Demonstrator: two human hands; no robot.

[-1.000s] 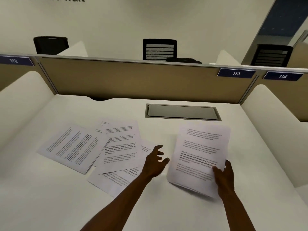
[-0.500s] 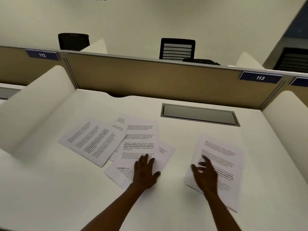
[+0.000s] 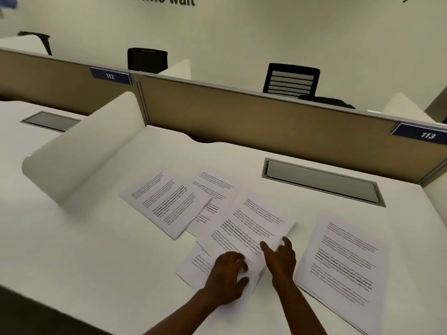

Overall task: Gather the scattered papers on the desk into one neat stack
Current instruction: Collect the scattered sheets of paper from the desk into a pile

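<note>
Printed white papers lie on the white desk. A small stack rests flat at the right, with no hand on it. In the middle, one sheet is lifted at its near right corner, pinched between my left hand and my right hand. Under it lies another sheet, partly hidden by my left hand. Further left, a tilted sheet overlaps a sheet behind it.
A metal cable hatch is set into the desk behind the papers. A tan partition closes off the back, and a curved white divider stands on the left. Black chairs stand beyond the partition.
My right hand has left the stack at the right and moved left to the middle sheet. Both hands now hold that sheet's near corner, which has lifted. The view has swung left.
</note>
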